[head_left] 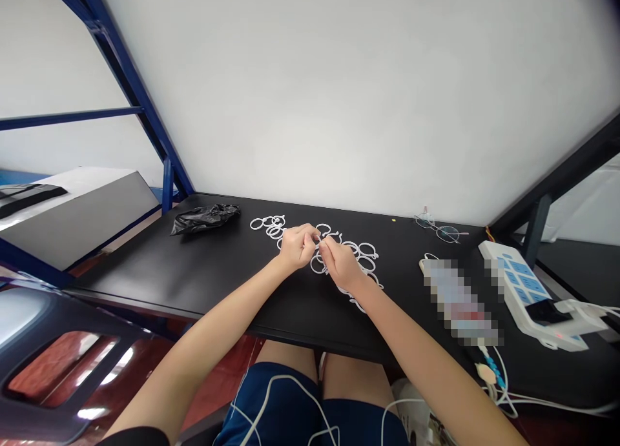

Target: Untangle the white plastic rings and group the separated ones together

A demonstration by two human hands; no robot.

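Over the middle of the black table, my left hand point(298, 244) and my right hand point(340, 260) meet at the fingertips. Both are closed in a pinch on a white plastic ring, of which only a small part shows between the fingers. Many thin white rings point(367, 263) with small tabs lie spread beneath and beyond my right hand. A smaller cluster of the same white rings point(275, 229) lies just past my left hand. My fingers cover some of the rings.
A crumpled black plastic bag point(206, 219) lies at the back left. On the right are eyeglasses point(438, 227), a blurred phone point(460, 301) on a cable, and a white power strip point(523, 284) with a plugged-in charger. Blue frame posts point(130, 65) rise at the left.
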